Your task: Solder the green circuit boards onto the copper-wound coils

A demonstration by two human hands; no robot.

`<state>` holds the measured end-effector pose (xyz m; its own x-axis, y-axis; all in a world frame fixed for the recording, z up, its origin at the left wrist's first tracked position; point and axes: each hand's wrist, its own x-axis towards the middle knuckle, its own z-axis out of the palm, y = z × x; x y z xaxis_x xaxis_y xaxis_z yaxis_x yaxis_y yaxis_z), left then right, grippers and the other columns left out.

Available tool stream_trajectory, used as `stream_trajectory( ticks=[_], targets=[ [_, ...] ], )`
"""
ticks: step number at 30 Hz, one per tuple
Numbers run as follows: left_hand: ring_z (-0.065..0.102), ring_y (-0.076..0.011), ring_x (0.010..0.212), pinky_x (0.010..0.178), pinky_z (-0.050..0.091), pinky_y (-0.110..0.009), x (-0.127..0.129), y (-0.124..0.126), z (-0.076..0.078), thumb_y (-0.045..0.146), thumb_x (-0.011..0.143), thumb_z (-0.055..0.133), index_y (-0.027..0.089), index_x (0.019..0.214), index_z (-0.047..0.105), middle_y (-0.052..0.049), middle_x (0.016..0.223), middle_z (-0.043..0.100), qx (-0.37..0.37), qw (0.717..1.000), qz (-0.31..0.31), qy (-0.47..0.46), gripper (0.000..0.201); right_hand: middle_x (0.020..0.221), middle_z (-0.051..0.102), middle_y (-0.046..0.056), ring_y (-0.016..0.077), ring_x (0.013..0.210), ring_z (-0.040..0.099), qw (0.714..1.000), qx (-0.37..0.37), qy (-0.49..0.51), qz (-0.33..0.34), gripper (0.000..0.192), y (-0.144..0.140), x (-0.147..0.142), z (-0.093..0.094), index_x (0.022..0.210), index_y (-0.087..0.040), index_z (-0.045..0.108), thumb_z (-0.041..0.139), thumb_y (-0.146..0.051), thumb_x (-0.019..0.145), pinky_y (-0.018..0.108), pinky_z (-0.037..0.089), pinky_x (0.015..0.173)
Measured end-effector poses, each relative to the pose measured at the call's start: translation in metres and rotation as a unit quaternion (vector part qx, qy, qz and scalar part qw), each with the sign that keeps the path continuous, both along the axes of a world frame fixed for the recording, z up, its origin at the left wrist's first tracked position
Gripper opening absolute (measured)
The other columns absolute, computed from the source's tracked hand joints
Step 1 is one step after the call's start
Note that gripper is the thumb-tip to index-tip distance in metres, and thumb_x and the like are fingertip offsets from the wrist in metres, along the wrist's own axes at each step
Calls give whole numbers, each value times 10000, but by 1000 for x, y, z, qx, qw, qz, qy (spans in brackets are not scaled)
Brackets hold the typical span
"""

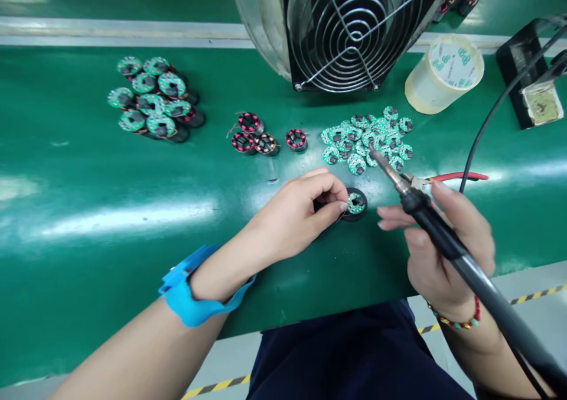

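1. Across the whole view: green workbench (pixel 88 305), glossy, everything below lying or standing on it or held above it.
2. At the far side: fan (pixel 354 39), boxed, with a wire guard.
3. Above the right side: soldering iron (pixel 482 288), corded, its metal tip pointing over the loose boards. Judged stiff and fairly light, with the cord dragging a little; to be held by the dark handle only, as the metal end may be hot.
4. On the iron: right hand (pixel 469 228), fingers loosely curled, the handle lying across it; firmness of hold cannot be told.
5. At centre: left hand (pixel 301 214), thumb and forefinger pinched closed, seemingly on a thin wire at the board's left edge; too small to be sure.
6. Far left: board-topped stators (pixel 150 103), grouped upright or leaning.
7. Right of centre: loose round circuit boards (pixel 376 137), heaped.
8. Between those groups: bare wound stators (pixel 266 146), three touching, one apart.
9. Before the left fingertips: round circuit board (pixel 355 203), within a black ring (pixel 364 212). Judged light, stiff and fragile; best taken by the rim, clear of the components.
10. Below the fingertips: thin wire (pixel 340 217). Judged springy and easily bent; best pinched near its end.
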<state>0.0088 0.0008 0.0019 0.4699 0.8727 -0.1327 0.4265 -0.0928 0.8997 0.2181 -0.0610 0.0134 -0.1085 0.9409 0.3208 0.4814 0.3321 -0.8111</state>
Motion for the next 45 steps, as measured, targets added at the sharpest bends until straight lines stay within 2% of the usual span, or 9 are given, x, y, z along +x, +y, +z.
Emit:
stream_trajectory(
  ticks=[3,6,9,14,23,31,34,39,45],
  targets=[
    [524,-107,690,630,408,-230,0,0,-1,113,854,539,173,770,592,26,767,570,11,1000,-7,-3,116,1105,751,15,205,1011,711,994,-3,-84,64,476,17,-13,4,1388,-313,486,526,-109,960,397,586,906],
    [518,-107,703,645,405,-224,-1,0,0,86,855,533,173,755,561,31,757,550,25,1000,-12,3,136,1193,706,63,240,1036,668,979,-25,-149,134,433,28,-20,-1,1360,-266,497,528,-140,946,435,564,903],
    [529,-114,749,680,410,-227,-5,2,1,86,882,526,173,772,554,22,786,559,39,998,-44,13,143,1120,705,82,240,994,653,979,-37,-157,127,421,28,-20,-11,1371,-234,474,494,-145,960,425,556,865],
    [529,-141,815,722,412,-251,-7,3,-3,80,886,546,169,811,539,0,837,564,87,991,-94,37,117,1184,693,77,245,1088,642,983,-44,-122,131,449,26,-17,-20,1401,-259,440,512,-166,967,423,539,915],
    [524,-113,775,705,415,-227,-1,-2,-2,76,895,546,166,827,571,13,823,541,68,996,-57,-12,115,1247,671,88,235,1093,655,984,-17,-101,144,527,28,-14,-19,1423,-246,395,545,-133,930,410,547,922],
    [511,-116,728,663,405,-240,1,-3,-2,138,897,544,160,765,568,15,773,527,36,999,-32,-10,135,1249,688,61,247,1254,564,968,92,-157,174,564,21,-9,-15,1455,-275,392,512,-131,923,461,481,995],
    [525,-113,726,662,413,-236,0,-4,0,132,878,548,162,794,593,18,777,543,18,1000,-18,-9,100,1150,723,62,245,1198,588,966,113,-179,146,511,20,-8,-16,1408,-244,453,524,-117,918,439,477,951],
    [516,-107,684,630,410,-234,0,-5,5,167,879,546,167,770,602,26,745,541,2,1000,13,4,123,969,767,45,220,929,644,970,124,-169,124,477,23,-9,-15,1350,-209,489,552,-72,898,400,480,816],
    [516,-106,668,613,401,-236,3,-6,7,114,829,518,163,740,598,21,738,557,15,999,18,29,130,952,787,22,206,843,688,984,118,-108,84,505,24,-10,-11,1369,-219,501,546,-48,895,415,509,859]
  ],
)
